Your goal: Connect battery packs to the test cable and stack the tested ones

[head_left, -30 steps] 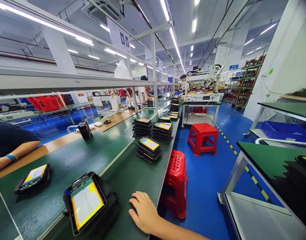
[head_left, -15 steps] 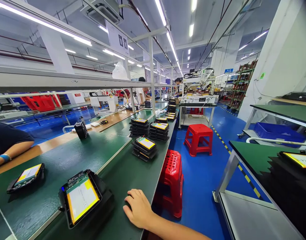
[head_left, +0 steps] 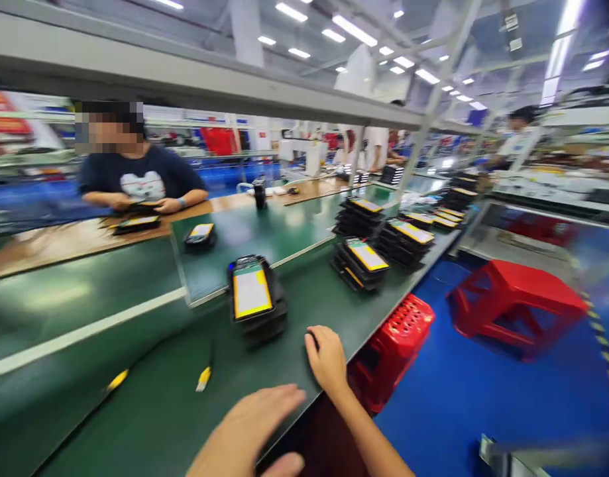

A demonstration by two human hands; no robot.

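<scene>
My left hand (head_left: 252,430) is at the bottom middle, blurred, fingers stretched out and thumb apart, with nothing in it. My right hand (head_left: 328,358) is at the bench's right edge with its fingers curled. A small dark patch shows between thumb and forefinger; I cannot tell whether it is an object or shadow. Just beyond the hands stands a stack of black device housings (head_left: 258,324). The top device (head_left: 252,291) shows a white, yellow-edged battery, a green circuit board and a blue light. Two cables with yellow plugs (head_left: 203,379) lie on the green bench (head_left: 150,424).
Further stacks of devices (head_left: 358,265) line the bench. A single device (head_left: 201,236) lies beyond the divider strip. Across the bench a person (head_left: 142,175) handles a dark device. Red stools (head_left: 396,348) stand at the right, and a shelf beam (head_left: 185,89) crosses above.
The view has swung left, bringing the person opposite and the yellow-plugged cables into sight. My left hand has come into view. My right hand stays at the bench edge, its fingers more curled.
</scene>
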